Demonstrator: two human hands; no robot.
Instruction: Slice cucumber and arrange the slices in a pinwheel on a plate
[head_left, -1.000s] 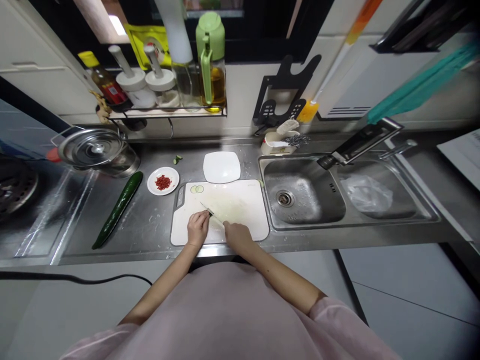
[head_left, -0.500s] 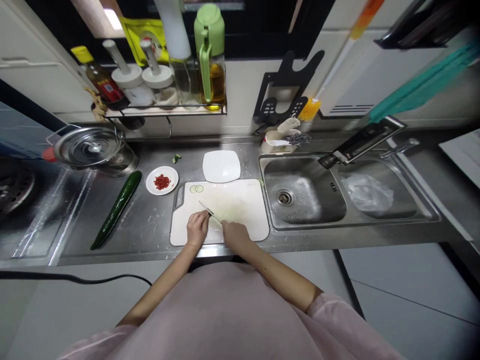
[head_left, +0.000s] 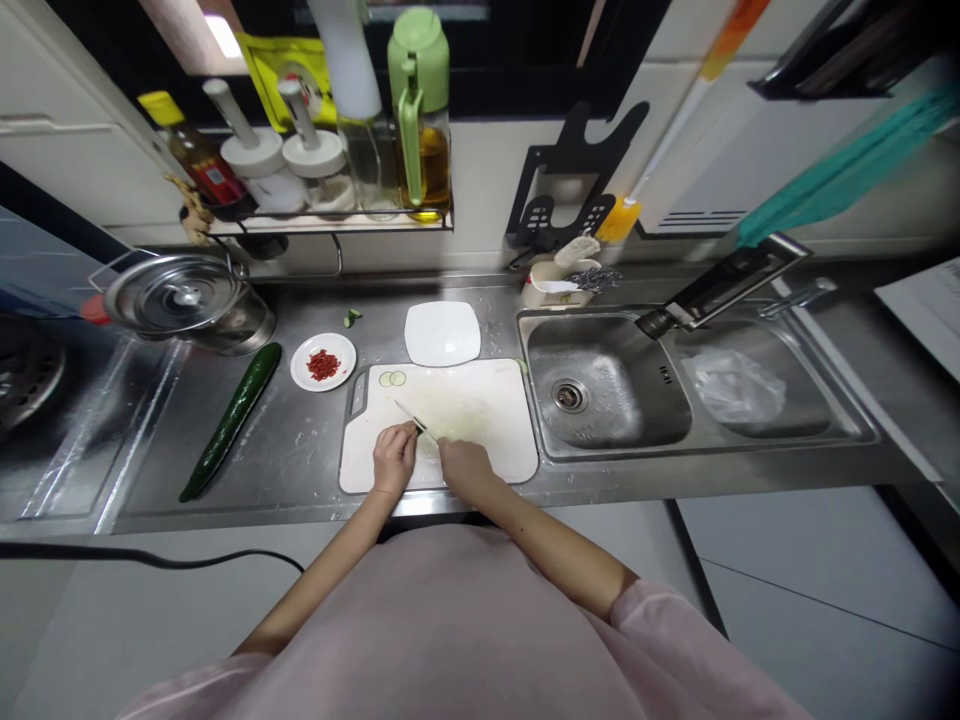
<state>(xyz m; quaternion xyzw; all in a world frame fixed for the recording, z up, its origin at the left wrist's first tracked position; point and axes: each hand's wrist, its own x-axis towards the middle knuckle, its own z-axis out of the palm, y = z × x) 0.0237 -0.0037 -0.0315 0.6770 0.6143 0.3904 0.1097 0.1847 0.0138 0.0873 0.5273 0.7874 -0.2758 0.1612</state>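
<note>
Fingers (head_left: pixel 402 436) of the left hand (head_left: pixel 395 458) are curled together, tips pressed down on the cutting board (head_left: pixel 499 400) near its front edge. What they pin there is hidden under the knuckles, so I cannot tell whether they pinch anything. The right hand (head_left: pixel 465 465) is closed around the handle of a knife (head_left: pixel 414 420), whose thin blade angles toward the board's back left corner, just beside the left fingertips. Pale green cuttings (head_left: pixel 459 425) lie mid-board, and two cucumber slices (head_left: pixel 393 378) sit at its back left corner. I judge cut cucumber to be wet and slippery, firm but easily snapped, so it is best held from above with tucked fingertips. The knife looks light and is held by the handle alone. On the countertop (head_left: pixel 300 445), a whole cucumber (head_left: pixel 232 420) lies toward the left end, with a small plate (head_left: pixel 298 366) of red chilli pieces (head_left: pixel 323 364) between it and the board.
</note>
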